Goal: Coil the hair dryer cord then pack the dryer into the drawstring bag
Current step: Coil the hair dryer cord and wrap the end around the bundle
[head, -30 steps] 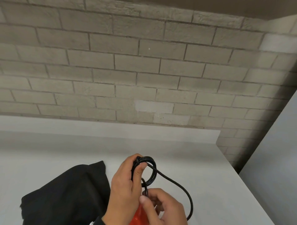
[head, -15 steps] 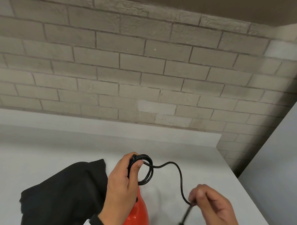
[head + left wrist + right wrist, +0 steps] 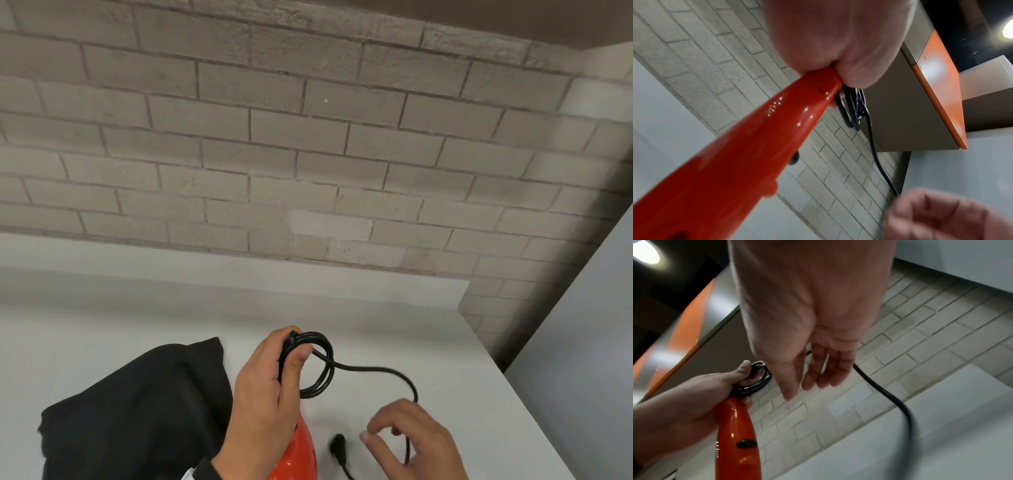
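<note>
My left hand [image 3: 294,356] grips the handle of the red hair dryer [image 3: 298,455] and pinches a small coil of the black cord [image 3: 323,373] against it with the thumb. From the coil the loose cord arcs right and down across my right hand [image 3: 383,435], whose fingers are relaxed and spread. In the right wrist view the cord [image 3: 890,395] passes behind those fingers [image 3: 818,369]. The black plug [image 3: 338,444] hangs between the two hands. To the left of the left hand, the black drawstring bag [image 3: 137,411] lies crumpled on the white table [image 3: 102,325].
A grey brick wall [image 3: 308,154] rises behind the table. A white panel [image 3: 582,359] stands past the table's right edge. The wrist views show a cabinet with an orange edge [image 3: 937,81] overhead.
My right hand left the coil, drew the free cord out to the lower right, and has now loosened its fingers. The plug end has come into view. The left hand kept its hold.
</note>
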